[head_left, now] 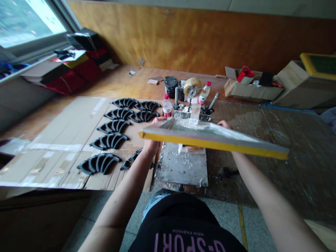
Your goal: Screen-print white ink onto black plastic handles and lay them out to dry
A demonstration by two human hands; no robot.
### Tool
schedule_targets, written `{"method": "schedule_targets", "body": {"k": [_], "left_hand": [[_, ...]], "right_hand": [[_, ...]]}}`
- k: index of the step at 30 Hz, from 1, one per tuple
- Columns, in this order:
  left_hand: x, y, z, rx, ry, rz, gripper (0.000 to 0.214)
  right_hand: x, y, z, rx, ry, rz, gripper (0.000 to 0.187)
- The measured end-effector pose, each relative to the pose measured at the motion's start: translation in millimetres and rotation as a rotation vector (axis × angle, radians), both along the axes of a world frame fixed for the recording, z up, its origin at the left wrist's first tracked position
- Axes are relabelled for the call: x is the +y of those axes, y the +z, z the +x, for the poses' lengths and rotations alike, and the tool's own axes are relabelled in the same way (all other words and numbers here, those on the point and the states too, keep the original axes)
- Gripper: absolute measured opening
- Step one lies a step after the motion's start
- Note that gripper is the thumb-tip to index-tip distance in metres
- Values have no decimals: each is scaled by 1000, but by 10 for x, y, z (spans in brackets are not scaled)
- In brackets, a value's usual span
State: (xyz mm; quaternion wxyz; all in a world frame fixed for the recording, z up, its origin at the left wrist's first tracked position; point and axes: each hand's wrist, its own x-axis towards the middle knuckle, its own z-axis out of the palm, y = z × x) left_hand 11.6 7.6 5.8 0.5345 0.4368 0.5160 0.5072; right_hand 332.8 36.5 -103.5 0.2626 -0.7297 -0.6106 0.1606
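Yellow-edged silkscreen frame (pixel 210 142) is lifted in both hands, its long axis lying across the body and tilting down to the right, above the metal-sheeted print bed (pixel 183 166). The left hand (pixel 154 134), nearer the black curved parts (pixel 109 141), clenches the frame's left corner; the right hand (pixel 223 124) grips further in from the right end.

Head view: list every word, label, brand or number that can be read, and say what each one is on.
"G-SPORT": large letters on the black shirt, seen upside down.
"NEW FASHION": small letters above that on the same shirt, also upside down.
Red label on the nearer plastic bottle: too small and blurred to read.
Red label on the farther plastic bottle: too small and blurred to read.
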Motion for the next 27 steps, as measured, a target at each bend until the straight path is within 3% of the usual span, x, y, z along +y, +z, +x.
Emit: {"method": "schedule_targets", "body": {"k": [3, 6, 9, 11, 12, 14, 17, 21, 24, 27], "left_hand": [[144, 24, 116, -57, 23, 9, 45], [40, -151, 177, -84, 81, -29, 47], [-331, -448, 212, -53, -69, -286, 54], [-621, -634, 234, -64, -196, -487, 60], [-744, -710, 235, -88, -203, -544, 61], [-920, -828, 180, -142, -82, -549, 59], [-1062, -944, -154, -123, 185, -478, 56], [-1331, -1092, -979, 65, 424, -483, 57], [-1601, -1248, -1556, 227, 537, -582, 59], [-1773, -1418, -1914, 375, 542, -704, 59]], "right_hand": [[-305, -318, -271, 23, 256, -23, 31], [-498, -438, -580, -69, 447, 2, 34], [-608, -302, -800, -107, 458, 14, 16], [-692, -132, -991, -75, 481, 62, 14], [-743, -46, -1120, -65, 515, 96, 15], [-848, 93, -1438, -65, 623, 154, 17], [-942, 166, -1985, -45, 805, 169, 24], [-865, 29, -2666, -23, 948, 32, 30], [-760, -141, -3088, -118, 965, -156, 31], [-702, -275, -3425, -224, 921, -324, 37]]}}
